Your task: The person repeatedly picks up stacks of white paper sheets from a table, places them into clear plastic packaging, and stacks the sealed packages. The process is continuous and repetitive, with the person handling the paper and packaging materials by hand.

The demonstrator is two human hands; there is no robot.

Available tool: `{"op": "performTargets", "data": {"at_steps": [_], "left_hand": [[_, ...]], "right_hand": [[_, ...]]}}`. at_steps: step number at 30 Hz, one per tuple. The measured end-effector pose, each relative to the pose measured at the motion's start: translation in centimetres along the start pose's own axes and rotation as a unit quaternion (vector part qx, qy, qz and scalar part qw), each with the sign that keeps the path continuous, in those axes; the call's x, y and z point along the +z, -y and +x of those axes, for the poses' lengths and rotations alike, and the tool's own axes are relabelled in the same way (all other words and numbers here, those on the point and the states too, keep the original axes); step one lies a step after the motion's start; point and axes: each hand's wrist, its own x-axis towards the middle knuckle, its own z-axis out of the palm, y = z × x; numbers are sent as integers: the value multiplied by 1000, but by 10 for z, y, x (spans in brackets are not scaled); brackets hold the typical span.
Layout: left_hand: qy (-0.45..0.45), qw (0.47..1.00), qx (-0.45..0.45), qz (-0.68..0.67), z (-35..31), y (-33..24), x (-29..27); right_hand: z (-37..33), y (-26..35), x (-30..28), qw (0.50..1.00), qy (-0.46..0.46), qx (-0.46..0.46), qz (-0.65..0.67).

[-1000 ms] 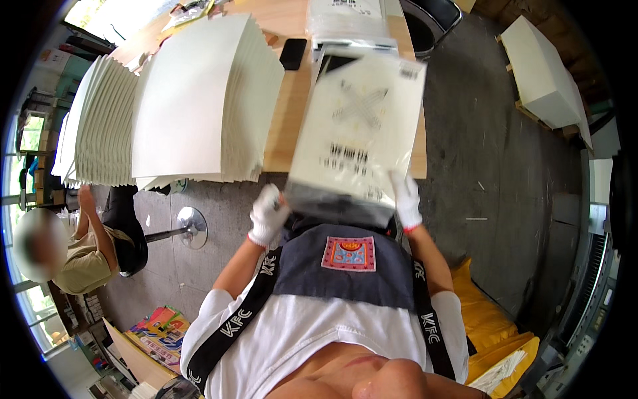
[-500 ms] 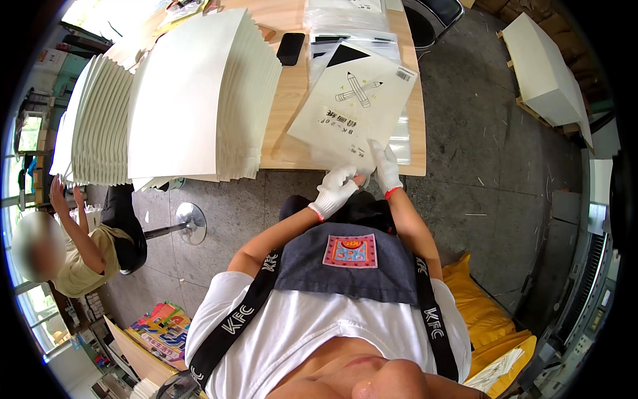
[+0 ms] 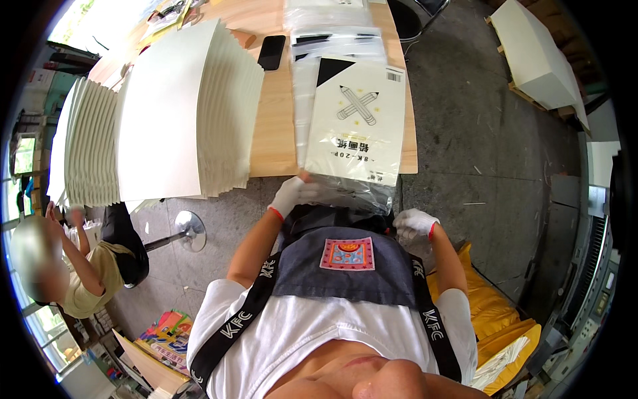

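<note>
A flat pack of drawing paper [image 3: 355, 143] in a clear plastic sleeve lies at the table's front edge. Its pale cover carries crossed pencils and a black corner. The sleeve's clear flap [image 3: 362, 193] hangs over the edge toward my lap. My left hand [image 3: 294, 194], in a white knit glove with bare fingertips showing, grips the pack's lower left corner; some fingers are behind the clear plastic. My right hand [image 3: 417, 224], also gloved, is right of the flap and apart from it, its fingers loosely bent and holding nothing visible.
More clear plastic sleeves [image 3: 337, 41] lie beyond the pack on the wooden table [image 3: 271, 120]. A black phone [image 3: 272, 52] and tall stacks of white paper [image 3: 166, 113] are to the left. A co-worker [image 3: 86, 266] sits at far left. A yellow sack [image 3: 478, 299] is at my right.
The pack has turned from a tilt to nearly straight and moved nearer me. My right hand has left its lower edge, moving down and right. My left hand has shifted left to its corner.
</note>
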Motion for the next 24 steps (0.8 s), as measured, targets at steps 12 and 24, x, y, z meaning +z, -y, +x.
{"op": "performTargets", "data": {"at_steps": [12, 24], "left_hand": [[94, 601, 659, 442, -87, -129, 172], [-9, 590, 776, 225, -66, -292, 224]], "right_hand": [[87, 61, 21, 863, -18, -345, 369], [6, 361, -129, 725, -62, -604, 324]]}}
